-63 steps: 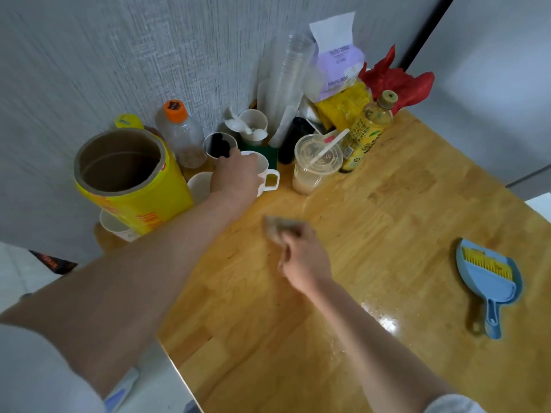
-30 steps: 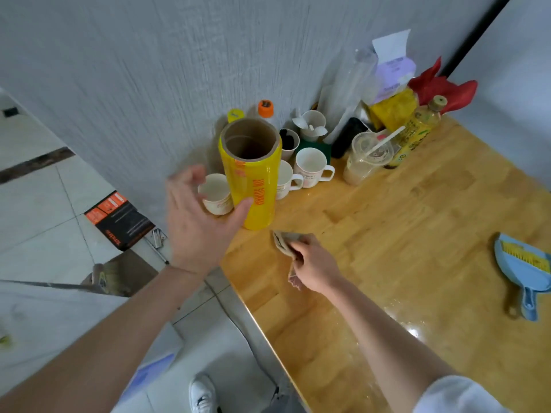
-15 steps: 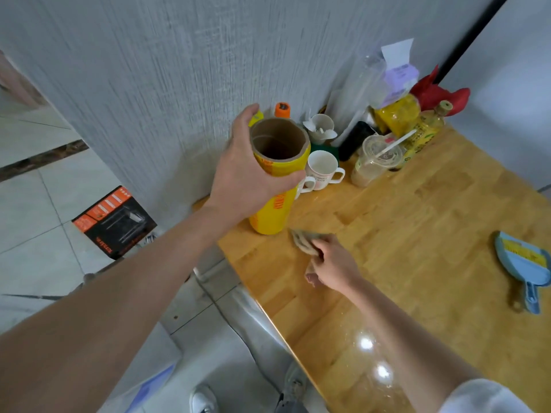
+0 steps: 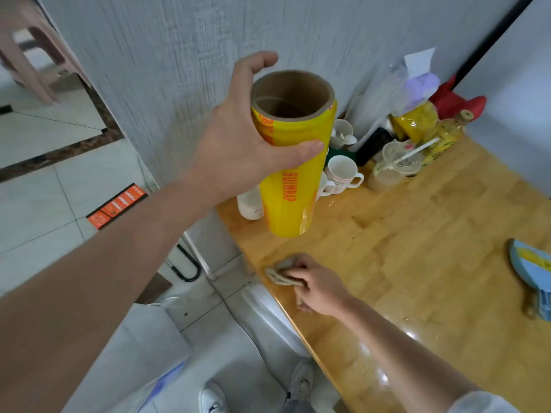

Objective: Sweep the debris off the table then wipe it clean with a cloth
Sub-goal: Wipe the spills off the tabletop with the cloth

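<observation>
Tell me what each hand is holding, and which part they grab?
The left hand grips the yellow wrap roll around its upper end, just below the cardboard rim. The right hand holds the bunched cloth against the table.

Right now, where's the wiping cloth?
In the head view, the cloth lies under the right hand at the table's near-left edge, below the lifted yellow roll.

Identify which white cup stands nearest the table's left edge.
The handleless white cup left of the lifted yellow roll. The other white cups stand right of the roll, and these show handles.
</observation>
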{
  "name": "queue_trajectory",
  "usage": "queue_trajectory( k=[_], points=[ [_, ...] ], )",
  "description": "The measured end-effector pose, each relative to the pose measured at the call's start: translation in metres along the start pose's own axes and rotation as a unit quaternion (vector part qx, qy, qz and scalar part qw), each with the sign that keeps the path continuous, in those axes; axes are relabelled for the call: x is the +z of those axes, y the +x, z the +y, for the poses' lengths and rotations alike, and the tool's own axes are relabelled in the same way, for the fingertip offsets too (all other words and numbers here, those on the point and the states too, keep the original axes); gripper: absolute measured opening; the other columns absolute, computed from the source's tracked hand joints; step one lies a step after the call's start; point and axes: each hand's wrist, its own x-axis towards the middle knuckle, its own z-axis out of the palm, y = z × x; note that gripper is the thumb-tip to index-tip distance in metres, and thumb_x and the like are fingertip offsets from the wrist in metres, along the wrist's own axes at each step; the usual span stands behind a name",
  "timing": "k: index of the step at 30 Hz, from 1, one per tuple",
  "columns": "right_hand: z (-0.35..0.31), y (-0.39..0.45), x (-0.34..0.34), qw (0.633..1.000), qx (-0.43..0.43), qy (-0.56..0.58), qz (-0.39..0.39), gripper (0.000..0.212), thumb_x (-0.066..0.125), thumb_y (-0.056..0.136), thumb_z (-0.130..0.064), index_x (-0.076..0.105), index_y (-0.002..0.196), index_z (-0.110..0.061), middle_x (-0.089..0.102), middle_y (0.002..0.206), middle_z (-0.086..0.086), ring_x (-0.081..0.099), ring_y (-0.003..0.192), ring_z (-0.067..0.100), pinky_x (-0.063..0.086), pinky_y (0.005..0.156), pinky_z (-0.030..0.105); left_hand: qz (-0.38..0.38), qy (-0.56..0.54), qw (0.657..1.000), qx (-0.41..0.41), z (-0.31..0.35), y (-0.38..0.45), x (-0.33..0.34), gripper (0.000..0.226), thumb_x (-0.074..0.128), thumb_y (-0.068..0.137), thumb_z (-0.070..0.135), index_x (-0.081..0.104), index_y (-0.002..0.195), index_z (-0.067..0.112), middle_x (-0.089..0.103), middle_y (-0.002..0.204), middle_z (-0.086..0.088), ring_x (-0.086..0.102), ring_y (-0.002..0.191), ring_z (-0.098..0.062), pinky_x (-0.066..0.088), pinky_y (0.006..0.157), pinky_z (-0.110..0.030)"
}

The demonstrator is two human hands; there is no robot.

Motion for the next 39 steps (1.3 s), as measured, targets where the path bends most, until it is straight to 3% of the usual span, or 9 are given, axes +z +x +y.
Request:
queue_trajectory(
  k=[2,5,11,14,19,23,27,32,39],
  points=[
    [0.037,-0.010,-0.029,0.990,0.111,0.035,0.084,0.029,0.052,0.098,-0.008,0.060,0.114,-0.031,0.061,0.120,-0.003,0.069,0.052,0.006,0.061,0.057,0.037,0.003,-0.008,1.000,-0.017,-0.004,-0.002,0.011,0.105,0.088,0.059,0.052,0.033,0.144,0.024,0.061,0.128,0.013,0.060,0.117,-0.002,0.051,0.100,-0.034],
    [0.068,-0.014,-0.052,0.915,0.314,0.048,0.250,0.034,0.056,0.096,-0.011,0.056,0.126,-0.027,0.050,0.124,0.003,0.066,0.053,0.015,0.055,0.060,0.035,0.000,0.001,0.999,-0.032,-0.007,-0.003,0.040,0.107,0.086,0.057,0.058,0.033,0.145,0.029,0.058,0.131,0.017,0.057,0.119,-0.002,0.049,0.102,-0.034],
    [0.063,-0.037,-0.008,0.992,0.070,0.014,0.105,0.034,0.055,0.094,-0.008,0.065,0.120,-0.027,0.046,0.127,-0.013,0.069,0.054,0.007,0.057,0.054,0.028,-0.023,0.005,0.998,-0.051,-0.018,0.007,0.112,0.105,0.086,0.058,0.057,0.035,0.144,0.025,0.051,0.139,0.012,0.051,0.126,-0.004,0.044,0.107,-0.035],
    [0.101,-0.048,-0.042,0.969,0.167,0.030,0.181,0.043,0.050,0.095,-0.009,0.059,0.110,-0.048,0.053,0.120,-0.006,0.069,0.052,0.010,0.060,0.057,0.042,-0.041,0.011,0.998,-0.041,-0.023,0.015,0.136,0.103,0.086,0.057,0.057,0.037,0.141,0.023,0.056,0.133,0.012,0.054,0.122,-0.004,0.044,0.105,-0.034],
    [0.133,-0.059,-0.067,0.881,0.368,0.004,0.298,0.049,0.052,0.095,-0.016,0.047,0.141,-0.031,0.049,0.127,0.008,0.065,0.048,0.012,0.052,0.061,0.031,-0.082,0.034,0.996,-0.018,-0.033,0.024,0.150,0.101,0.087,0.055,0.057,0.038,0.137,0.024,0.057,0.131,0.013,0.054,0.121,-0.004,0.045,0.104,-0.035],
    [0.071,-0.041,-0.022,0.929,0.268,0.013,0.256,0.049,0.061,0.092,-0.019,0.046,0.138,-0.028,0.050,0.127,0.008,0.066,0.059,0.012,0.053,0.053,0.026,-0.111,0.048,0.993,-0.007,-0.037,0.027,0.150,0.101,0.088,0.056,0.056,0.036,0.138,0.025,0.055,0.132,0.013,0.053,0.121,-0.003,0.045,0.105,-0.034],
    [0.009,-0.011,0.020,0.978,0.127,-0.013,0.167,0.043,0.061,0.092,-0.020,0.051,0.134,-0.028,0.047,0.133,0.009,0.070,0.082,0.025,0.060,0.068,0.035,-0.132,0.077,0.988,-0.006,-0.039,0.035,0.146,0.109,0.086,0.056,0.060,0.034,0.144,0.022,0.053,0.138,0.009,0.051,0.125,-0.005,0.043,0.107,-0.031],
    [-0.013,0.025,0.012,0.978,0.129,-0.026,0.159,0.043,0.054,0.097,-0.020,0.049,0.139,-0.029,0.045,0.134,0.009,0.063,0.094,0.029,0.055,0.070,0.037,-0.174,0.131,0.976,0.006,-0.045,0.034,0.133,0.116,0.082,0.064,0.062,0.020,0.155,0.025,0.035,0.155,0.004,0.037,0.139,-0.012,0.033,0.113,-0.028],
    [-0.050,0.081,0.035,0.987,0.066,-0.034,0.140,0.045,0.052,0.095,-0.012,0.057,0.137,-0.029,0.045,0.133,0.006,0.045,0.125,0.030,0.055,0.085,0.041,-0.109,0.113,0.987,-0.038,-0.097,-0.016,0.072,0.049,0.069,0.088,0.042,0.051,0.131,0.026,0.057,0.124,0.017,0.055,0.117,0.001,0.048,0.100,-0.023]
  ],
)
